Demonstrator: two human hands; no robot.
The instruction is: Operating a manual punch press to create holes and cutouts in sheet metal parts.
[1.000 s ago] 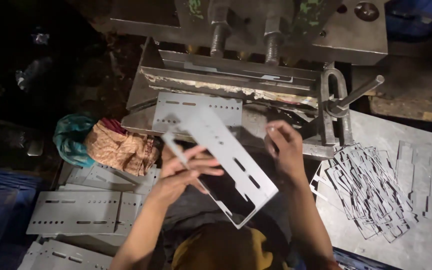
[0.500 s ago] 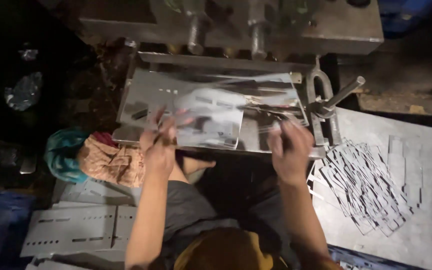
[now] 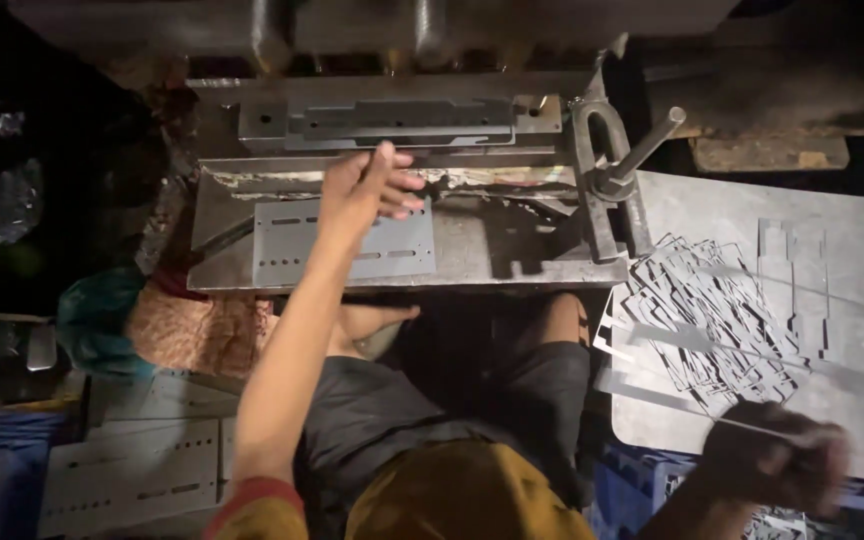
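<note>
A grey punched metal plate [image 3: 297,243] lies flat on the press bed [image 3: 512,262], below the long die block [image 3: 402,120]. My left hand [image 3: 372,185] reaches forward over the plate's far edge with its fingers spread, fingertips at the gap under the die. It holds nothing. My right hand [image 3: 784,465] is low at the right, blurred, and closed in a fist. A thin metal scrap strip [image 3: 682,410] runs from that fist up to the left over the side table.
A heap of cut-out metal scraps [image 3: 722,310] lies on the grey side table [image 3: 852,230] at the right. A clamp with a lever handle [image 3: 642,150] stands at the bed's right end. Stacked punched plates [image 3: 132,470], a cloth bundle [image 3: 192,335] and a blue crate [image 3: 632,490] are nearby.
Both hands carried the punched plate and laid it on the press bed. Since then my right hand has swung down to the right with a scrap strip, and my left has stayed at the die.
</note>
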